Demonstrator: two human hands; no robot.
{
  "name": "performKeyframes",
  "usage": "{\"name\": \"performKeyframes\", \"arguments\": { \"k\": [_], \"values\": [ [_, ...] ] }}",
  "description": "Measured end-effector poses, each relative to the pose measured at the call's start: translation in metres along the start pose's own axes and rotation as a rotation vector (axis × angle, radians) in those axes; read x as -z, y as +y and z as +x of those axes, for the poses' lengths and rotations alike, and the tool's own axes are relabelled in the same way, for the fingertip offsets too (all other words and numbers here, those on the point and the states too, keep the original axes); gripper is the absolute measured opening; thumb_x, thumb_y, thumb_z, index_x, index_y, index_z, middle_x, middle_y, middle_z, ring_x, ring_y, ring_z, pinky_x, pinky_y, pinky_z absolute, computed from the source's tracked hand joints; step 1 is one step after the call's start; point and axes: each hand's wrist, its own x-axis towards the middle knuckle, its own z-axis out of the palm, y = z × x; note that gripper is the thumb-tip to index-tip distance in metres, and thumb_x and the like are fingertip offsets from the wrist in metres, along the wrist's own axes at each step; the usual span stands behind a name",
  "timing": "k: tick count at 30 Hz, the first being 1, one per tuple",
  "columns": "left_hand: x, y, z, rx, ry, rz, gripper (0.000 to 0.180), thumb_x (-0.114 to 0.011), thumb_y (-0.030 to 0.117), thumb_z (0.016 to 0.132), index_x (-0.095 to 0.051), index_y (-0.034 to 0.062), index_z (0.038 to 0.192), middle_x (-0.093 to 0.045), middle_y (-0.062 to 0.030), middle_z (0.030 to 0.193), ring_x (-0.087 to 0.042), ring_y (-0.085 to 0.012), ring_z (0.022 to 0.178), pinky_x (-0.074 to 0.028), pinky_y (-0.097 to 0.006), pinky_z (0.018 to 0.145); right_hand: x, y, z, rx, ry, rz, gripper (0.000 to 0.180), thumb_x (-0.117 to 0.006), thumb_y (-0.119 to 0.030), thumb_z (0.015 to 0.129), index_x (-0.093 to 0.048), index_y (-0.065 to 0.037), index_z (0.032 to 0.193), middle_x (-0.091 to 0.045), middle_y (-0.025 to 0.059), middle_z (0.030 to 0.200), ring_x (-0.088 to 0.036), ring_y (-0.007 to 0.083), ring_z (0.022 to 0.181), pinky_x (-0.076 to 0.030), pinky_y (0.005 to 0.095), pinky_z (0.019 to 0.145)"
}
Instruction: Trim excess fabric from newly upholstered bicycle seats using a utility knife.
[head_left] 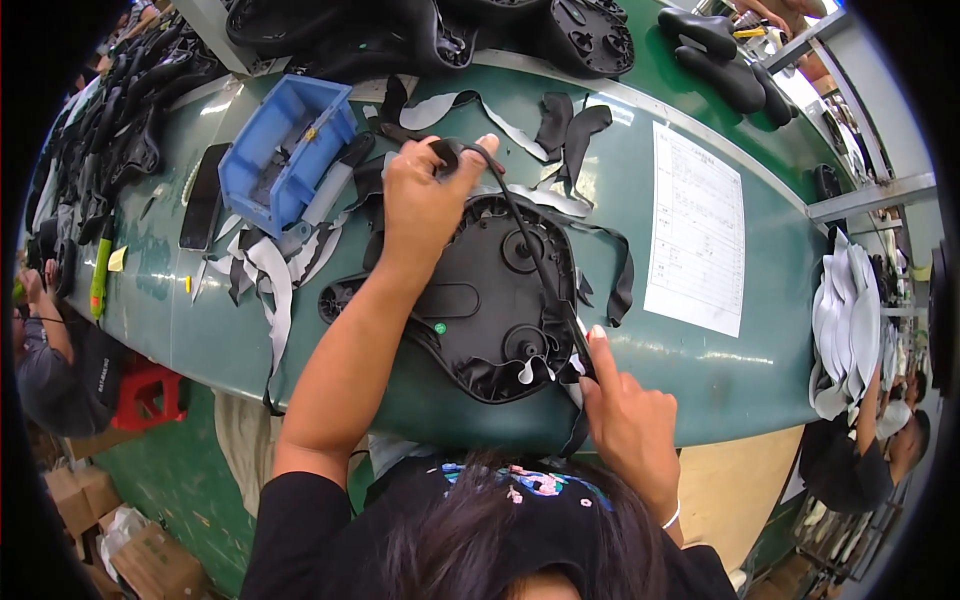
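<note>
A black plastic saddle base lies upside down on the green table, with cover material folded over its rim. My left hand is at the far end of the base, gripping the end of a thin black strip. That strip runs across the base to my right hand at the near edge. There, my right hand pinches the strip's other end against the rim, forefinger stretched along it.
A blue plastic bin stands left of the base, a dark phone beside it. Black and white offcuts litter the table. A printed sheet lies to the right. More black saddles are stacked at the back. Other people work at both sides.
</note>
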Motion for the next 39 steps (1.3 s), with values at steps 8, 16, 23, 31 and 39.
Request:
{"name": "performKeyframes", "arguments": {
  "k": [8, 16, 23, 31, 39],
  "values": [
    [0.035, 0.008, -0.086, 0.231, -0.243, -0.582, 0.039, -0.044, 0.032, 0.099, -0.066, -0.0001, 0.091, -0.066, -0.0088, 0.101, -0.055, -0.0171, 0.105, -0.040, -0.030, 0.092, 0.043, 0.062, 0.113, 0.529, -0.019, 0.002, 0.051, -0.065, -0.021, 0.081, -0.053, -0.027, 0.130, -0.056, 0.0077, 0.067, -0.055, 0.0246, 0.059, -0.043, 0.0362, 0.056],
    [0.144, 0.061, -0.046, -0.368, -0.110, -1.007, 0.033, -0.044, 0.017, 0.093, -0.050, 0.0089, 0.062, -0.051, 0.0011, 0.066, -0.047, -0.0190, 0.064, -0.042, -0.038, 0.081, 0.045, 0.061, 0.055, 0.382, -0.053, -0.183, 0.055, -0.064, -0.019, 0.082, -0.048, -0.029, 0.134, -0.052, 0.0058, 0.063, -0.052, 0.0245, 0.051, -0.038, 0.0369, 0.049],
    [0.026, 0.015, -0.005, -0.727, -0.771, 0.636, 0.028, -0.072, 0.017, 0.067, -0.058, 0.0003, 0.086, -0.052, -0.0169, 0.106, -0.049, -0.0308, 0.096, -0.043, -0.037, 0.080, 0.042, 0.068, 0.032, 0.261, -0.045, -0.070, 0.057, -0.064, -0.020, 0.083, -0.046, -0.021, 0.137, -0.052, 0.0073, 0.058, -0.050, 0.0263, 0.046, -0.035, 0.0369, 0.044],
    [-0.044, 0.062, 0.005, 0.074, -0.603, -0.440, 0.030, -0.045, 0.028, 0.097, -0.059, 0.0031, 0.087, -0.052, -0.0014, 0.064, -0.045, -0.0104, 0.056, -0.037, -0.027, 0.053, 0.024, 0.081, -0.005, 0.201, -0.073, -0.015, 0.056, -0.064, -0.018, 0.082, -0.046, -0.015, 0.135, -0.052, 0.0094, 0.060, -0.052, 0.0289, 0.049, -0.037, 0.0383, 0.046],
    [-0.010, 0.122, -0.007, -0.450, 0.104, -1.067, 0.016, -0.048, 0.009, 0.084, -0.041, 0.0062, 0.069, -0.030, -0.0012, 0.062, -0.025, -0.0125, 0.055, -0.023, -0.029, 0.052, -0.019, 0.032, -0.070, -0.516, -0.195, 0.996, 0.059, -0.058, -0.018, 0.091, -0.030, -0.005, 0.141, -0.065, 0.0224, 0.101, -0.067, 0.0335, 0.080, -0.051, 0.0375, 0.069]
  ]
}}
